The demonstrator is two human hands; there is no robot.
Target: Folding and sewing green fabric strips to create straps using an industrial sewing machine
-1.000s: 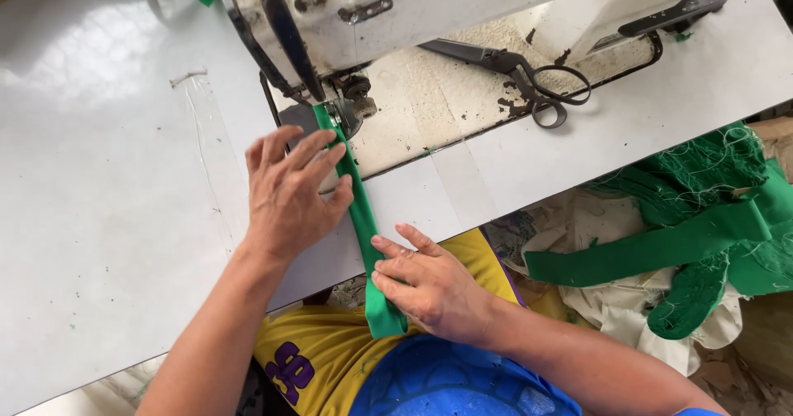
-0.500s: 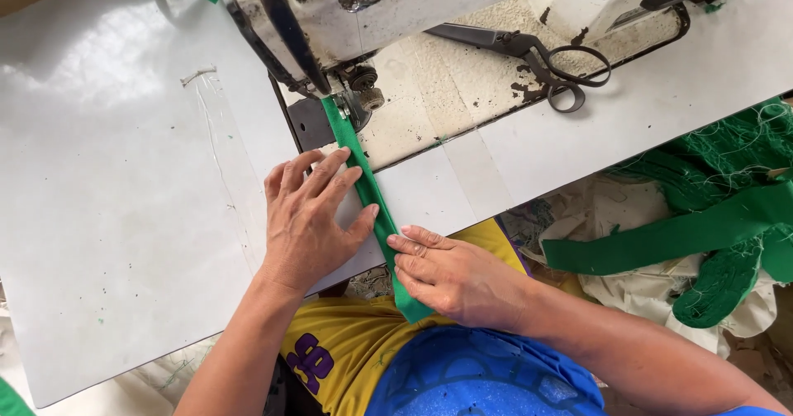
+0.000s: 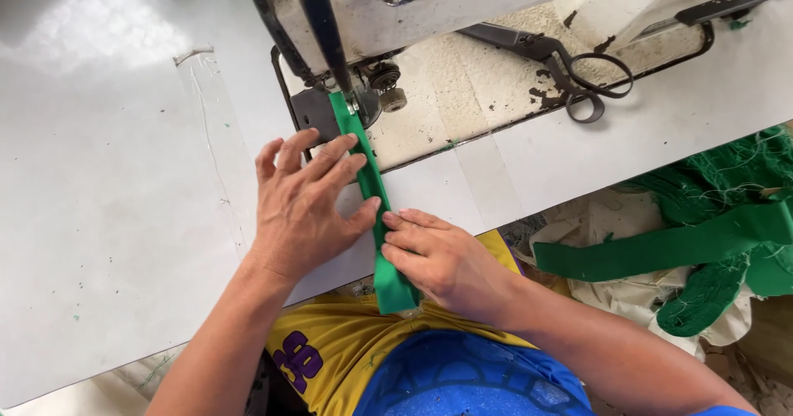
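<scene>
Green fabric strip (image 3: 372, 189) runs from under the presser foot (image 3: 357, 109) of my sewing machine (image 3: 462, 3) down across the white table (image 3: 116, 218) and hangs just over its near edge. My left hand (image 3: 301, 209) lies flat and spread on the table, its fingertips pressing the strip's left side. My right hand (image 3: 442, 259) rests against the strip's right edge near the table edge, fingers extended and pinning it, not closed around it. Black scissors (image 3: 570, 65) lie on the worn machine bed behind. A heap of green cloth (image 3: 719, 226) sits off to my right, well apart from the strip.
</scene>
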